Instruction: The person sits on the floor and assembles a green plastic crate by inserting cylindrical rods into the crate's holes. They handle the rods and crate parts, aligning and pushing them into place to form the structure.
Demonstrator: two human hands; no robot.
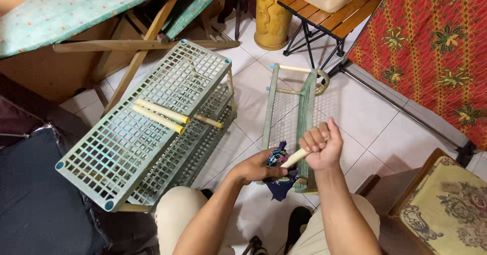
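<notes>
The floor (355, 118) is of pale tiles, and the person sits low over it with both knees in view at the near edge. The right hand (321, 146) is closed in a fist around a cream tube (294, 158), which comes out of the fist toward the left and down. The left hand (257, 167) is also closed; its grip presses a dark patterned cloth (278, 184) against the lower end of this tube. Just behind both hands stands a green mesh shelf panel (289, 118) on its edge, running from near to far, with short cream tubes at its far corners. To the left, a stack of green grid shelves (147, 128) lies tilted on the floor, and two loose cream tubes (160, 115) rest side by side on its top grid. Far left there is an ironing board (66, 11) with a flowered cover on wooden legs. At the far side stand a yellow carved vase (273, 16) and a small slatted folding table (329, 16). On the right hangs a red flowered fabric (436, 47), and near right is an upholstered chair (446, 204).
</notes>
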